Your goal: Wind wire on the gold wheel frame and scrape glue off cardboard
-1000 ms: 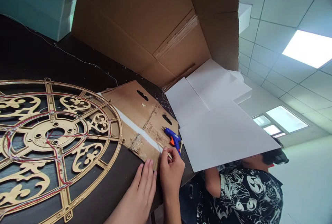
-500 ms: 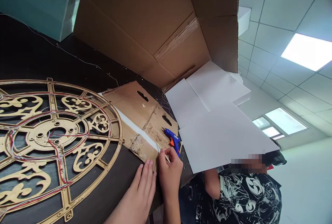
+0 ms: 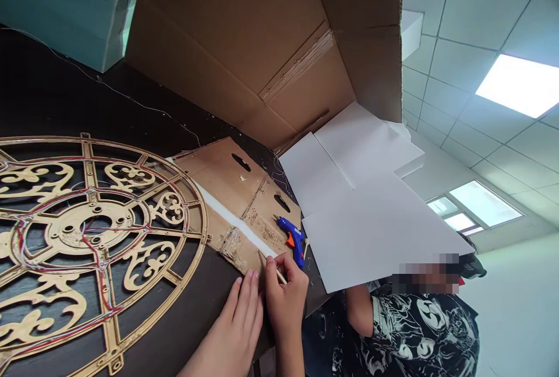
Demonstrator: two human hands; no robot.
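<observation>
My right hand [image 3: 286, 289] pinches a thin light-coloured stick [image 3: 280, 276] over the near end of a flattened cardboard piece [image 3: 218, 164]. Beside it on the left, my left hand [image 3: 239, 313] lies flat with its fingers stretched out, fingertips at the cardboard's near edge. A white strip [image 3: 227, 214] runs across the cardboard towards my right hand. Just beyond that hand lies a blue glue gun [image 3: 293, 240] with an orange trigger. On the left is a large round gold openwork frame [image 3: 94, 225] with red and white wires; its rim overlaps the cardboard.
A tall cardboard box [image 3: 244, 33] stands behind, with a teal box [image 3: 65, 10] at the back left. White sheets [image 3: 371, 214] lie to the right over the dark table [image 3: 144, 109]. Beyond them is a person in a black-and-white patterned shirt [image 3: 419, 330].
The stick's tip and my right fingertips have shifted slightly to the left and down. My left hand is nearly unmoved. The view has shifted a little.
</observation>
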